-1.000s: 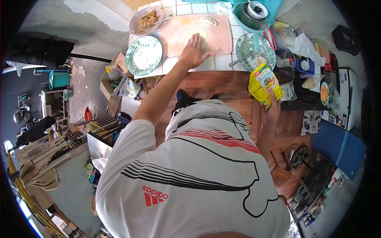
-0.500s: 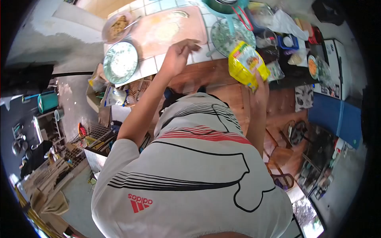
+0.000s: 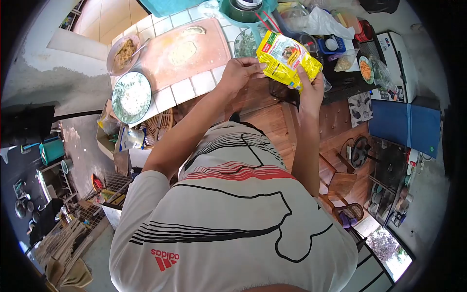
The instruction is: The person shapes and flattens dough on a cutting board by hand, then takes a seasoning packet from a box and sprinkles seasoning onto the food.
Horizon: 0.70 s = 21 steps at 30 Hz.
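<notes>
A yellow food packet [image 3: 287, 57] with a printed picture of food hangs in front of me, tilted, just past the table edge. My right hand [image 3: 311, 91] grips its lower right part, thumb over the front. At the packet's left edge, the fingers of my left hand [image 3: 238, 75] are pinched together on its side. Left of the hands lies a pink cutting board [image 3: 160, 73], carrying a flattened pale round of dough [image 3: 182, 53] and a folded crescent-shaped dumpling [image 3: 194, 30]. Partly behind the packet is a green-patterned plate [image 3: 245, 44].
A bowl of brown filling [image 3: 126, 52] with a spoon stands at the board's left. Nearer me, a plate [image 3: 116, 100] holds white powder. A teal pan [image 3: 233, 17] sits at the back. Bags and a blue basket [image 3: 332, 45] crowd the right side.
The packet has moved up and left and turned. My left hand has gone from over the board's edge to the packet's left side. The view has shifted slightly.
</notes>
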Each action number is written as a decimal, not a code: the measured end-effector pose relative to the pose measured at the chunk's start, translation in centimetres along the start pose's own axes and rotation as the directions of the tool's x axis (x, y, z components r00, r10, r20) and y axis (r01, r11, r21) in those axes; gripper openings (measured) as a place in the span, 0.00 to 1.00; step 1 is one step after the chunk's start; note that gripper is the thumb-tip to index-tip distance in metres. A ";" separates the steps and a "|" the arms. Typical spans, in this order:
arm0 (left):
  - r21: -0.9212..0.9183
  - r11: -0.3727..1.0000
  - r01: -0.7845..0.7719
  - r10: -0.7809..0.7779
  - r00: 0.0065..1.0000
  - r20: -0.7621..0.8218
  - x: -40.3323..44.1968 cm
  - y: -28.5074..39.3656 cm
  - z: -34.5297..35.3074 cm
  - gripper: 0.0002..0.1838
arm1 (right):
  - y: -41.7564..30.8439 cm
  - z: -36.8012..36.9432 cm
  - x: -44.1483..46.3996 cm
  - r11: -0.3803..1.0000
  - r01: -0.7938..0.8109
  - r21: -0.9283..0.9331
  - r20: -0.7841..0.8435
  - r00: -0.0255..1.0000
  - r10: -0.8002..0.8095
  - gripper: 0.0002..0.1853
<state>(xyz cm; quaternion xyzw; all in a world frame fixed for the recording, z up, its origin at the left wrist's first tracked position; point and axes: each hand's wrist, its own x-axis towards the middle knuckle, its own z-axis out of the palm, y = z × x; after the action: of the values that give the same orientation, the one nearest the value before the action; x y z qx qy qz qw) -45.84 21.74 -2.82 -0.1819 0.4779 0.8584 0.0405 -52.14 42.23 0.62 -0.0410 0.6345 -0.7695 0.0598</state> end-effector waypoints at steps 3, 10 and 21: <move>0.066 0.997 -0.035 0.037 0.999 -0.028 1.2 0.1 0.1 0.12 | -0.2 0.3 0.5 1.000 -0.007 0.008 0.007 1.000 0.007 0.16; 0.100 0.987 -0.124 0.137 0.981 -0.139 -2.4 3.3 -4.2 0.11 | 0.2 5.3 0.1 0.997 -0.059 0.039 0.156 0.986 0.053 0.18; -0.016 0.951 -0.309 0.230 0.740 -0.632 -17.1 8.0 -21.3 0.13 | 7.8 29.5 -5.1 0.991 -0.128 0.038 0.589 0.804 0.082 0.20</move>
<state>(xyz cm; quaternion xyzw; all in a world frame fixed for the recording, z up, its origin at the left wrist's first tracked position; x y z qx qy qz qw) -26.00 1.44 -0.53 -0.3861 0.4332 0.7733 -0.2555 -42.70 12.82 -1.30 -0.2387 0.5569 -0.7383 0.2963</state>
